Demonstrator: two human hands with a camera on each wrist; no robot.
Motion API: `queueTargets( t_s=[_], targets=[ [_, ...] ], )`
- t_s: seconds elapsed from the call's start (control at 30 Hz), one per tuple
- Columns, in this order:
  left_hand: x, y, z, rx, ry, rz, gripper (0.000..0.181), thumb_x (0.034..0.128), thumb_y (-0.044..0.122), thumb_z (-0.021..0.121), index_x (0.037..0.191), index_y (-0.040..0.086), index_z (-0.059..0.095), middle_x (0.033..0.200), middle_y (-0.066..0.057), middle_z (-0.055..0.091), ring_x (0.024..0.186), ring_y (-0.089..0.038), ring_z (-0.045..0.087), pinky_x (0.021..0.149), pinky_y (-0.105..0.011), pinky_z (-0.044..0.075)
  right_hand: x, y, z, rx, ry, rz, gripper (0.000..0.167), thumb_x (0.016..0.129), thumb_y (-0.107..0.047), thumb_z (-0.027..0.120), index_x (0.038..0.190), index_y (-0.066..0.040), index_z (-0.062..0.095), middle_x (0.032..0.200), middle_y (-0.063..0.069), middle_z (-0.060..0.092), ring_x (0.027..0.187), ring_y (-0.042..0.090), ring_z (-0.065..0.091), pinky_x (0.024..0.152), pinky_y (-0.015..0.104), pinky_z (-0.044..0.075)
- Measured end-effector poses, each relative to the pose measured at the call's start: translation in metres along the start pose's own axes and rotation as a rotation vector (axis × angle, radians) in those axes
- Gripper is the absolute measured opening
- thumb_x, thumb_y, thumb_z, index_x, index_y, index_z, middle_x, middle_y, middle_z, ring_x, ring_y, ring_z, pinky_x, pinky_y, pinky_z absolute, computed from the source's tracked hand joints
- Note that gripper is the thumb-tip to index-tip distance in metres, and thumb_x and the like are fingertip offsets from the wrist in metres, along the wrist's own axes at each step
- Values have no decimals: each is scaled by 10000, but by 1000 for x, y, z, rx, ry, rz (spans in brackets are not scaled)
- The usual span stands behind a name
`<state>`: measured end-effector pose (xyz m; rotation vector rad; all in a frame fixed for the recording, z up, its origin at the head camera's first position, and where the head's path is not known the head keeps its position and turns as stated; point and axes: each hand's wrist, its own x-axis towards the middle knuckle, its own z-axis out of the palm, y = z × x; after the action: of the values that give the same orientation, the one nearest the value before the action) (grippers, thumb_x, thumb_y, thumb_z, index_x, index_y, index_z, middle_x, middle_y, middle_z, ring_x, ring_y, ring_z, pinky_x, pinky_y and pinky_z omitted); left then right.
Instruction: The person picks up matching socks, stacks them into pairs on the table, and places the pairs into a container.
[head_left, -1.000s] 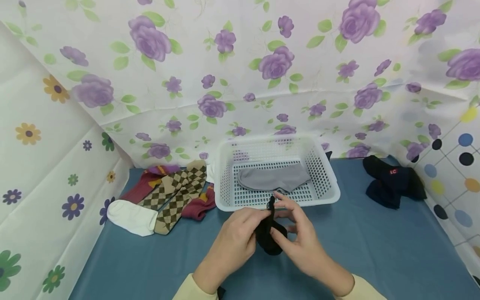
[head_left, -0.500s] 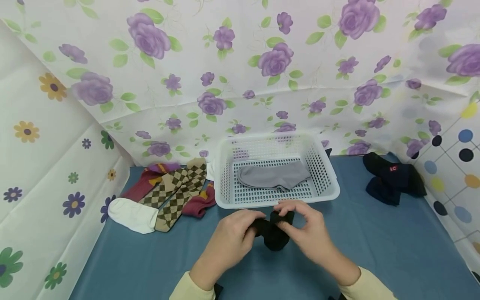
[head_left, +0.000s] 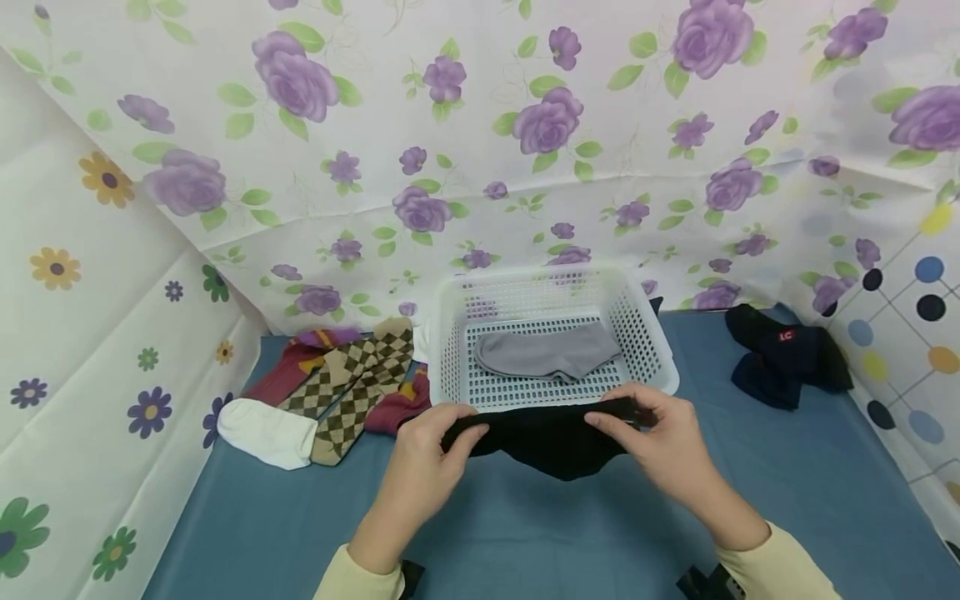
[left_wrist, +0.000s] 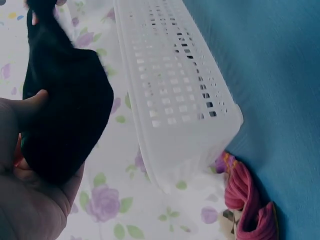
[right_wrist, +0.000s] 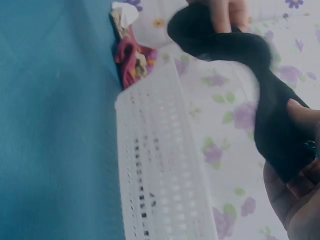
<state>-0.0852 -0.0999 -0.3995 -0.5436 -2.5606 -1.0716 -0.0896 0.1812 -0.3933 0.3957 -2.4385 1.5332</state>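
The plain black sock (head_left: pixel 551 442) hung in the air above the bench (head_left: pixel 540 542), just in front of the white plastic basket (head_left: pixel 643 337). It was drawn out lengthwise, one end pinched in the left hand (head_left: pixel 426 457), the other in the right hand (head_left: pixel 669 440), its middle bulging softly downward.

The left hand (head_left: pixel 427 462) has one end of a black sock (head_left: pixel 551 437) in its grip, and the right hand (head_left: pixel 667 446) pinches the other end. The sock is stretched out in front of a white basket (head_left: pixel 444 358) with a gray sock (head_left: pixel 540 354) inside. On the blue table (head_left: pixel 570 533), a white sock (head_left: pixel 266 435) touches brown checked socks (head_left: pixel 360 396) on the left. Dark socks (head_left: pixel 787 360) sit on the right.
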Motion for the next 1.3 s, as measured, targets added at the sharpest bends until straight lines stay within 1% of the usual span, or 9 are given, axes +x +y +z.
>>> queueTargets(
  t_s=[0.27, 0.4, 0.53, 0.63, 0.77, 0.9, 1.0, 1.13, 1.3],
  targets=[
    [-3, -7, -4, -49, -41, -136, 127, 763, 341, 753, 822, 325, 641, 803, 162, 645, 528, 9, 483, 509, -189, 436, -2, -13, -10, -114, 29, 3, 154, 790, -121, 740, 906, -208, 689, 579, -35, 556, 452, -2, 252, 429, 212, 338],
    [-7, -11, -5, -57, -90, -240, 165, 716, 431, 760, 756, 356, 619, 663, 177, 583, 447, -52, 415, 452, -213, 390, -8, 3, -11, -120, 51, 23, 166, 773, -139, 757, 900, -229, 697, 783, -69, 699, 453, -5, 254, 422, 216, 333],
    [-9, -15, -6, -90, -134, -333, 186, 717, 438, 763, 738, 325, 617, 594, 110, 486, 486, -74, 390, 490, -212, 381, -16, 26, -12, -168, 59, 75, 119, 770, -266, 760, 847, -279, 671, 587, -97, 496, 452, 21, 248, 415, 221, 305],
    [-11, -19, -6, -116, -187, -421, 163, 742, 363, 772, 762, 273, 639, 618, 83, 518, 513, -70, 440, 511, -220, 418, -23, 40, -12, -230, 23, 132, 161, 769, -392, 738, 788, -276, 627, 552, -74, 289, 465, 33, 267, 425, 224, 299],
    [-14, -26, 0, -94, -245, -502, 115, 779, 267, 759, 817, 208, 667, 713, 56, 630, 570, -89, 560, 511, -253, 471, -30, 54, -9, -302, -120, 249, 285, 770, -483, 708, 763, -228, 581, 562, -82, 356, 491, 39, 346, 441, 222, 328],
    [-19, -36, 17, -29, -277, -528, 80, 799, 209, 742, 819, 180, 670, 702, 48, 626, 580, -86, 563, 508, -258, 459, -30, 65, -3, -308, -290, 427, 293, 759, -432, 742, 814, -178, 607, 660, -54, 491, 565, 59, 439, 490, 236, 384],
    [-23, -43, 33, 15, -304, -543, 82, 800, 189, 740, 799, 169, 660, 678, 55, 604, 579, -78, 543, 521, -253, 443, -30, 73, 0, -312, -342, 521, 276, 753, -353, 767, 902, -149, 655, 780, -27, 584, 634, 81, 523, 530, 254, 439],
    [-24, -49, 50, 60, -313, -550, 93, 800, 183, 739, 797, 156, 650, 664, 54, 587, 577, -72, 533, 530, -249, 436, -29, 83, 5, -328, -323, 549, 295, 761, -283, 769, 987, -118, 675, 854, 12, 628, 624, 117, 583, 502, 272, 474],
    [-21, -52, 56, 95, -243, -525, 97, 803, 188, 738, 833, 151, 653, 699, 52, 596, 602, -60, 537, 547, -242, 447, -25, 92, 9, -328, -328, 561, 340, 775, -239, 761, 1076, -118, 661, 925, 41, 660, 593, 120, 604, 481, 267, 490]
  ],
)
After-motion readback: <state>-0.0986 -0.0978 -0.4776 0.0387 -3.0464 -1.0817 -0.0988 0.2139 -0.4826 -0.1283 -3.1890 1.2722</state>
